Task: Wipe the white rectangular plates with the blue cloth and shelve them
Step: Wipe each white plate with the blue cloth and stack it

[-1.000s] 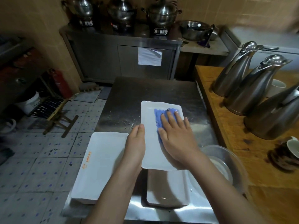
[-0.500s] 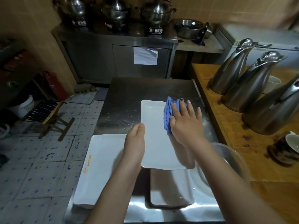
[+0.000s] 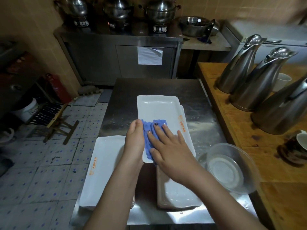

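A white rectangular plate (image 3: 159,108) lies face up on the steel table (image 3: 149,87), with a second plate edge showing under its right side. My right hand (image 3: 171,146) presses the blue cloth (image 3: 149,130) flat onto the near part of this plate. My left hand (image 3: 134,141) holds the plate's left edge, thumb side against the cloth. A stack of white plates (image 3: 103,170) sits at the near left of the table. Another white plate (image 3: 179,195) rests in a tray below my right wrist.
A clear glass bowl (image 3: 232,166) stands right of my right arm. Three steel jugs (image 3: 259,83) and cups stand on the wooden counter (image 3: 221,103) at right. Steel pots (image 3: 159,12) sit on a cabinet at the back. The tiled floor drops off left of the table.
My right hand has swept the blue cloth from the plate's far right edge back to its near left part. The plate now shows face up with an orange mark on its right rim.
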